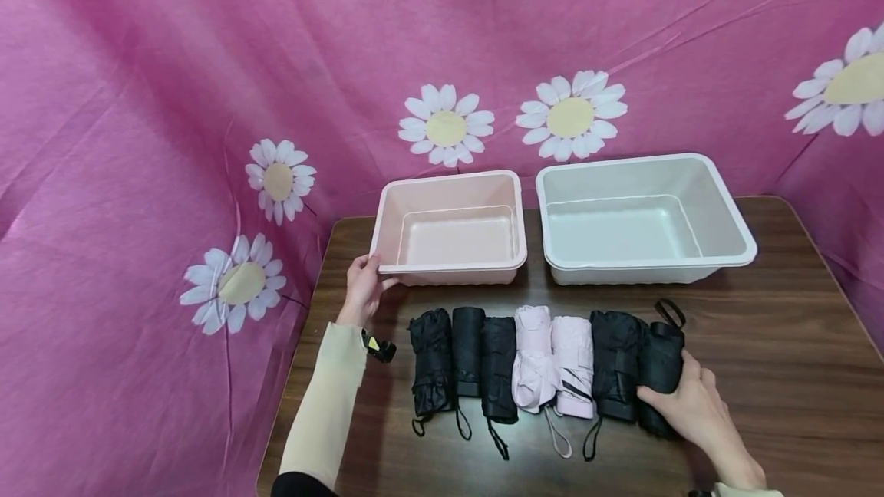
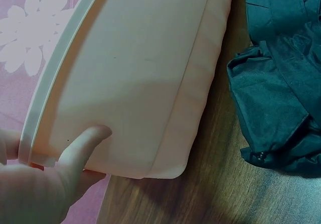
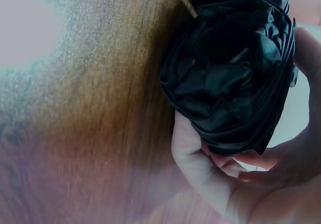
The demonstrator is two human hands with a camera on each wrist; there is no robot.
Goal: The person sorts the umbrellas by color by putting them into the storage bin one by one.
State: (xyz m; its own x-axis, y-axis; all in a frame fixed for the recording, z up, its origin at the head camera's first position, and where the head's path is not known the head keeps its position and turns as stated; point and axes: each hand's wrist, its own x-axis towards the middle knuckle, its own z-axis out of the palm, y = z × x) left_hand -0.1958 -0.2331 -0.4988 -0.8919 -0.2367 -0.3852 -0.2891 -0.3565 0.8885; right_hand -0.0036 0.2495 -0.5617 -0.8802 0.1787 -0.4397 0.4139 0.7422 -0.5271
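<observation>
Side by side on the table lie several folded umbrellas: black ones at the left, two pale pink ones (image 1: 534, 359) (image 1: 572, 366) in the middle, black ones at the right. My right hand (image 1: 703, 409) grips the rightmost black umbrella (image 1: 661, 363), thumb on one side and fingers round the other; in the right wrist view the hand (image 3: 241, 184) curls round its gathered black cloth (image 3: 230, 78). My left hand (image 1: 363, 288) holds the pink bin (image 1: 449, 276) by its front left corner; the left wrist view shows the thumb of that hand (image 2: 45, 184) against the bin wall (image 2: 130, 83).
A larger pale grey-green bin (image 1: 642, 273) stands right of the pink one at the back of the brown wooden table (image 1: 794, 374). Behind the table hangs a pink cloth (image 1: 331, 60) with white daisies. Wrist loops stick out from several umbrellas.
</observation>
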